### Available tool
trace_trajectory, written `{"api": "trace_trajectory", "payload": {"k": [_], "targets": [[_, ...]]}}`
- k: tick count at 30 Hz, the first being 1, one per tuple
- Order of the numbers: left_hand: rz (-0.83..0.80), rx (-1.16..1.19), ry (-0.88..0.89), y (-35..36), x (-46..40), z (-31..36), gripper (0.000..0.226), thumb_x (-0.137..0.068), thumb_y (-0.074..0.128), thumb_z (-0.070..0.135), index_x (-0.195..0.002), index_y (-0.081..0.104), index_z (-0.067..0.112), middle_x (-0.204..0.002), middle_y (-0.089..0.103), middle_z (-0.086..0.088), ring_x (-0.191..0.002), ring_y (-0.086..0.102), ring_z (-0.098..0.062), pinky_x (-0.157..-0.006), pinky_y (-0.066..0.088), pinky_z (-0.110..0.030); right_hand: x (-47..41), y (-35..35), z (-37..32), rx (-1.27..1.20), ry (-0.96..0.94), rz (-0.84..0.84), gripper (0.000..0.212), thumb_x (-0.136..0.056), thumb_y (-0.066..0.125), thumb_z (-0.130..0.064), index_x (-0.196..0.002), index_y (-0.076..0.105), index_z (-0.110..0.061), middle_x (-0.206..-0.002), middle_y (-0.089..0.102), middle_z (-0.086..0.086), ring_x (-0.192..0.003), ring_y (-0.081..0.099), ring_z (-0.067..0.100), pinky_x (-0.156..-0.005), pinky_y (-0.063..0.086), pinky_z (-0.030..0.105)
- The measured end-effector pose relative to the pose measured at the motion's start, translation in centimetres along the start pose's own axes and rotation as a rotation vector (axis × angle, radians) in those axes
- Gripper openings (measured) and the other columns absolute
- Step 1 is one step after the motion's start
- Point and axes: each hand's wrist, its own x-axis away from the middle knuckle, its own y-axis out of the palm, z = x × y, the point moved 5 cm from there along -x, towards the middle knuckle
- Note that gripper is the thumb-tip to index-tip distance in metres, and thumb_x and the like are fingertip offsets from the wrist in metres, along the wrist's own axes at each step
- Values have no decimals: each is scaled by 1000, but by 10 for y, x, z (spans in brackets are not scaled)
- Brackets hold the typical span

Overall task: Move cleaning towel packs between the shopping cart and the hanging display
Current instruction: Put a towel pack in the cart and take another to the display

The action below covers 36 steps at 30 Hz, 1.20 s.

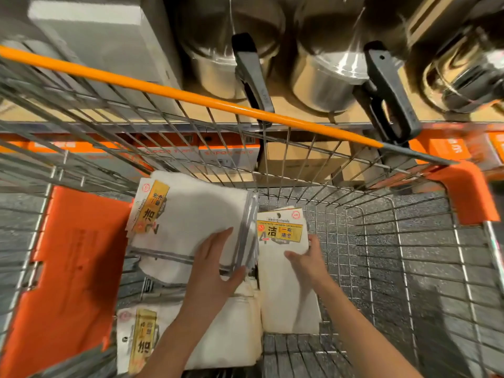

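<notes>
Inside the shopping cart [409, 241], a stack of towel packs [191, 227] is pinched by the left hand [215, 264]; a single pack [283, 268] is grasped by the right hand [306, 259]. Packs should be lifted squarely, header cards kept unbent.

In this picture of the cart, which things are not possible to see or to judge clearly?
- Hanging display: outside the head view, cut off by the frame edges.
- Left hand grips a stack of towel packs; its pack count is unclear, the edges blur together.
- Lower pack: partly hidden by the left forearm.
- Small label print on the right pack, held by the right hand: too small.
</notes>
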Motion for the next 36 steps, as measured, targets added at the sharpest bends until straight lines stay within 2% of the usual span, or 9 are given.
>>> {"api": "trace_trajectory", "payload": {"k": [4, 11, 15, 17, 20, 23, 27, 30, 36], "targets": [[19, 21, 18, -5, 6, 1, 71, -78, 74, 24, -131, 29, 39, -134, 36, 13, -125, 24, 7, -105, 23, -16, 13, -5, -12, -73, -44, -9, 46, -79, 68, 1, -109, 40, -19, -103, 64, 5, -94, 63, 27, -79, 54, 47], [54, 56, 0, -24, 12, 10, 79, -76, 76, 21, -129, 24, 50, -141, 33, 8, -128, 24, 2, -103, 20, -9, 73, -56, -84, 30, -204, -65, 46, -79, 70, 1, -113, 43, -16, -88, 59, -8, -75, 57, 3, -45, 44, 12], [63, 124, 38, -43, 13, 29, 77, -73, 71, 43, -130, 20, 52, -139, 27, 24, -134, 22, -3, -107, 22, -15, 121, -70, -124, 126, -303, -135, 47, -74, 76, -4, -105, 50, -26, -92, 66, -4, -74, 63, 9, -53, 46, 22], [97, 171, 52, -60, 12, 35, 77, -67, 63, 56, -131, 20, 51, -138, 23, 31, -132, 21, 2, -103, 20, -7, 144, -58, -140, 208, -354, -231, 49, -69, 80, -4, -98, 52, -31, -94, 69, -2, -77, 67, 15, -60, 53, 31], [114, 206, 18, -93, 16, 37, 83, -66, 77, 43, -127, 22, 53, -131, 24, 34, -124, 24, 8, -96, 23, -8, 158, -15, -144, 287, -399, -404, 55, -63, 83, -3, -94, 54, -37, -96, 69, -1, -86, 67, 21, -75, 55, 46], [-5, 82, -73, -119, 29, 13, 75, -67, 77, 31, -123, 31, 47, -127, 33, 23, -121, 28, 5, -95, 24, -11, 164, 50, -131, 408, -423, -595, 55, -64, 84, -8, -91, 48, -40, -94, 59, -8, -89, 60, 3, -80, 49, 26], [-279, -116, -269, -129, 46, -46, 67, -77, 72, 9, -135, 44, 28, -139, 45, 5, -128, 42, -13, -97, 34, -18, 164, 130, -103, 527, -432, -823, 65, -61, 85, -20, -117, 53, -29, -126, 57, 6, -120, 51, 23, -102, 40, 45], [-355, -195, -321, -128, 51, -69, 66, -75, 73, 4, -134, 48, 21, -135, 50, -1, -122, 48, -17, -95, 38, -23, 158, 171, -88, 624, -412, -858, 77, -50, 80, -33, -121, 53, -21, -123, 60, -2, -114, 55, 17, -99, 43, 41], [-305, -167, -407, -120, 72, -122, 75, -75, 76, 10, -139, 40, 25, -137, 42, 1, -125, 43, -16, -96, 39, -26, 152, 214, -68, 784, -374, -870, 69, -71, 77, -11, -133, 47, -16, -126, 50, -5, -118, 47, 10, -85, 35, 13]]}}
